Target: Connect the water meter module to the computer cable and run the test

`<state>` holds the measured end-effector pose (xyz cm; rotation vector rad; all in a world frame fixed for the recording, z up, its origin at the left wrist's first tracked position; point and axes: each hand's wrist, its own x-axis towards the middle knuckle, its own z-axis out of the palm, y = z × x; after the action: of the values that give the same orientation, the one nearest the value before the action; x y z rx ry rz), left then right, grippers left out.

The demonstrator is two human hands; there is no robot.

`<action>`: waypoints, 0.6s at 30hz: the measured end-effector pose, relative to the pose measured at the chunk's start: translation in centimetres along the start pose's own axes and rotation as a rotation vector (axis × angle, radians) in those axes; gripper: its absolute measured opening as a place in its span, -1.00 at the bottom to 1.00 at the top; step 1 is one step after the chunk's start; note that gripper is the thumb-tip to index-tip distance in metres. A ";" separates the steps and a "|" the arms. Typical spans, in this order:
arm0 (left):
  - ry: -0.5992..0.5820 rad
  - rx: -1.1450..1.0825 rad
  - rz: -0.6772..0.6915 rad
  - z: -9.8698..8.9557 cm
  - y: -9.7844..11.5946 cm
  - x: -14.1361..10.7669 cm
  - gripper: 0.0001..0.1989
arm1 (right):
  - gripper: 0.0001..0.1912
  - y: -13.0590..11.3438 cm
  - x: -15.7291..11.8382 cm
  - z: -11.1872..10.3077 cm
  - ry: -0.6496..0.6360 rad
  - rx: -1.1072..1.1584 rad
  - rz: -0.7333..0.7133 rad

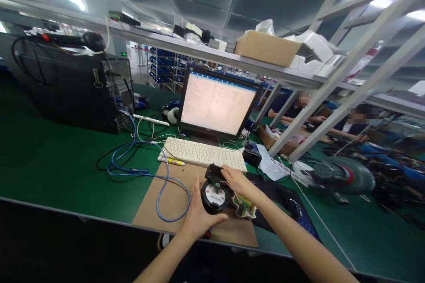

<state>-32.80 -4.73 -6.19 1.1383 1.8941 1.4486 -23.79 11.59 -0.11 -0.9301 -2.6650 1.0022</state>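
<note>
A round black device with a white and red disc face rests on the brown board at the table's front. My left hand lies along its left and near side, thumb and fingers spread around it. At its upper edge is a black box-shaped part, with the fingers of my right hand closed on its right end. A green circuit board in a pale frame lies under my right wrist, with wires running beside it.
Behind the board are a white keyboard, a yellow marker and a monitor. A blue cable loops at left. A mouse and a green power tool are at right. A shelf crosses above; people sit beyond.
</note>
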 end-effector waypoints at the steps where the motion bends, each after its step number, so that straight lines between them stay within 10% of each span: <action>1: -0.005 0.013 0.009 -0.5 0.2 0.4 0.17 | -0.66 0.1 -0.2 -0.4 0.009 0.022 -0.007; 9: -0.250 0.112 0.075 -3.9 4.2 7.5 -0.18 | -0.57 7.3 -5.8 -8.3 0.287 -0.063 0.295; 13: -0.304 0.161 0.113 -3.3 4.1 8.4 -0.24 | -0.79 10.2 -10.1 -6.6 0.152 -0.214 0.453; 18: -0.263 0.097 -0.006 -2.9 3.3 7.5 -0.11 | -0.41 11.7 -11.9 -2.5 0.083 -0.261 0.521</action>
<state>-38.01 0.38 -1.39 1.2969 1.7963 1.1498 -7.61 12.71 -4.76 -1.7414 -2.5750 0.6714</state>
